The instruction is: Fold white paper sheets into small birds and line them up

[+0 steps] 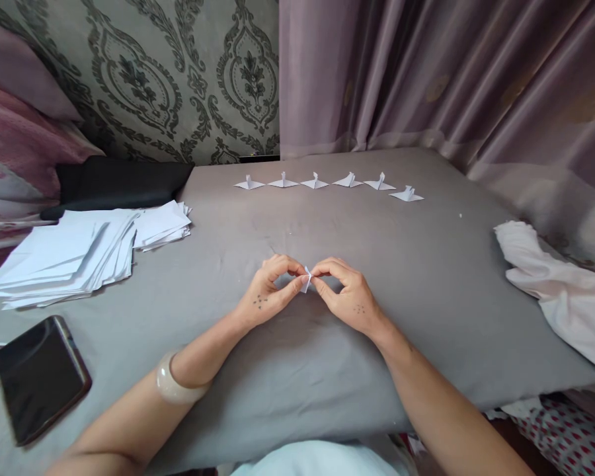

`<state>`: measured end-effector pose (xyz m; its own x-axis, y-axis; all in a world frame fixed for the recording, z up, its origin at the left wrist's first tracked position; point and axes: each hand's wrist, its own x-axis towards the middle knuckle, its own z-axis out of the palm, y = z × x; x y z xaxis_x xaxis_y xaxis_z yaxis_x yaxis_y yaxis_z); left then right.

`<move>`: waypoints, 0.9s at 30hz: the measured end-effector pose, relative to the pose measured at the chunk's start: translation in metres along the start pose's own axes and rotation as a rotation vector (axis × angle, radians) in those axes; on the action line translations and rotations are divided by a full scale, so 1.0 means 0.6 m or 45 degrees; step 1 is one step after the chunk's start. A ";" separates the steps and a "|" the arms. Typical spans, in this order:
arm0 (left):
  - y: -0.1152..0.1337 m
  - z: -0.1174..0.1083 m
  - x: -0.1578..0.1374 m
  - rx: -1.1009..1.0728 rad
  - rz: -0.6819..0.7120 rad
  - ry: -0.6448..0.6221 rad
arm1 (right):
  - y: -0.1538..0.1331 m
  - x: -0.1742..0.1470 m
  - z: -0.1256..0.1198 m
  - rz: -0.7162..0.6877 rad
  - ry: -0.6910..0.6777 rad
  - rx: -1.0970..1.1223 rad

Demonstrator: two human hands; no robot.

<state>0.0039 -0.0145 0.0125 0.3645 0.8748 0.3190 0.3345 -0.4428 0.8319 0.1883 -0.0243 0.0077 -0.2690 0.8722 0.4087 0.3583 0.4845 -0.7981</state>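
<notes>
Between my two hands is a small folded white paper (306, 285), pinched from both sides above the grey cloth. My left hand (276, 285) grips its left side with thumb and forefinger. On the opposite side, my right hand (346, 291) pinches it the same way, fingertips close to the left ones. The fingers hide part of the paper, so its full shape does not show. Farther back stands a row of several folded paper cranes (314, 182), with the rightmost crane (407, 194) set slightly nearer to me.
White paper stacks (74, 254) lie at the left, by a black folder-like item (123, 182). A phone or tablet (42, 380) with a cable rests at the near left. Crumpled pale cloth (555, 284) lies at the right. Curtains (357, 73) hang behind the grey-covered surface (426, 284).
</notes>
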 end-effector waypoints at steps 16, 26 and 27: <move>-0.004 0.002 -0.004 -0.153 -0.055 -0.016 | -0.005 0.000 -0.009 -0.142 -0.083 -0.045; -0.003 0.003 0.001 -0.475 -0.420 -0.043 | -0.005 0.002 -0.002 0.279 -0.003 0.232; -0.002 0.004 0.002 -0.534 -0.467 -0.039 | -0.003 0.002 0.001 0.318 0.019 0.275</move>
<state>0.0062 -0.0135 0.0107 0.3168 0.9479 -0.0339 0.0719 0.0116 0.9973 0.1871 -0.0242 0.0094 -0.1832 0.9638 0.1937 0.2129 0.2312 -0.9493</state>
